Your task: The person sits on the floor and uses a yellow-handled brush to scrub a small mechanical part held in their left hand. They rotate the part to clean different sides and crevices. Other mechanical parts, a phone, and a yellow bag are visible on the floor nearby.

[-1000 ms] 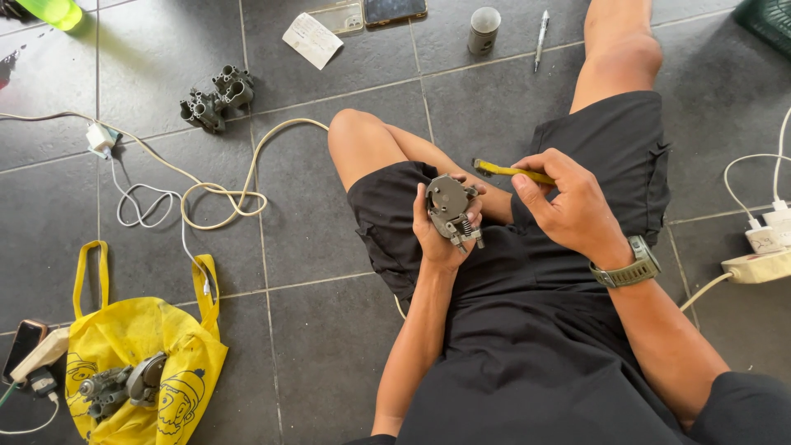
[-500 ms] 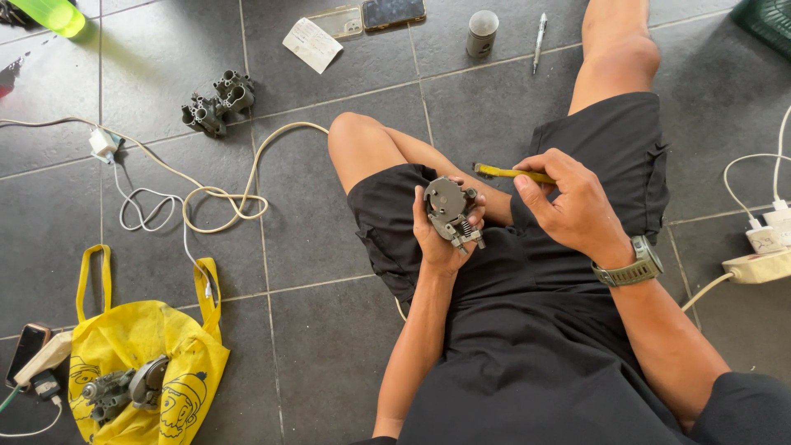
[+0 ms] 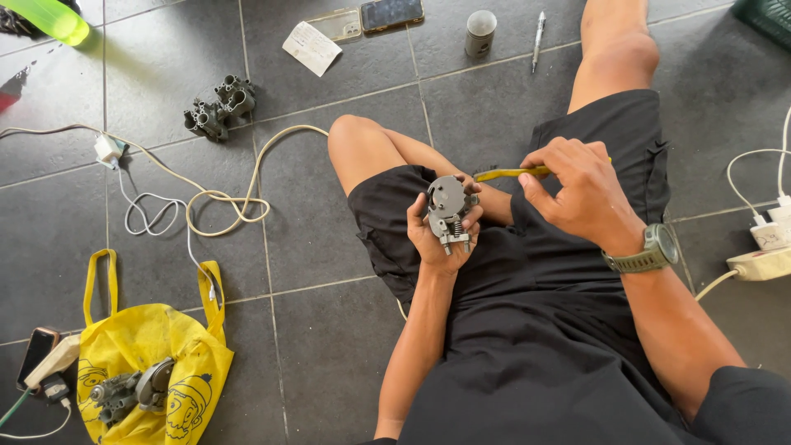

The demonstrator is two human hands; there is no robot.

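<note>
I sit on a dark tiled floor in black shorts. My left hand [image 3: 437,243] holds a small grey metal engine part [image 3: 449,210] with a round disc and a spring, over my lap. My right hand [image 3: 577,194], with a green watch at the wrist, grips a yellow-handled tool [image 3: 507,173] whose tip points left toward the part. The tip stands just to the right of the part, and I cannot tell whether they touch.
A grey metal casting [image 3: 218,107] lies on the floor at left beside a cream cable [image 3: 222,198]. A yellow bag [image 3: 152,363] holds another metal part. Two phones [image 3: 391,12], a paper slip [image 3: 311,47], a small cylinder [image 3: 479,31], a pen [image 3: 537,37] lie ahead. A power strip [image 3: 758,264] sits right.
The metal part has turned a little in my left hand, its round disc now facing up. My right hand with the tool has barely shifted.
</note>
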